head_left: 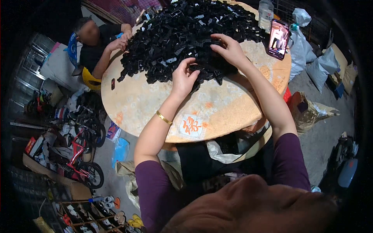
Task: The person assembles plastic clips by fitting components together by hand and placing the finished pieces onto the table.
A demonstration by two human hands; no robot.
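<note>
Left hand and right hand pinch black parts at the heap's near edge (within reach), fingers curled closed.

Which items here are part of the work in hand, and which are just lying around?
In use: black parts pile; left hand; right hand; round table.
Lying about: phone; plastic bottle; white bags; red bicycle; shoes.

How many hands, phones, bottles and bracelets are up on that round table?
Hands on the black parts pile: 3, left hand, right hand, co-worker's hand
Phone: 1
Clear bottle: 1
Gold bracelet: 1
Total: 6
</note>
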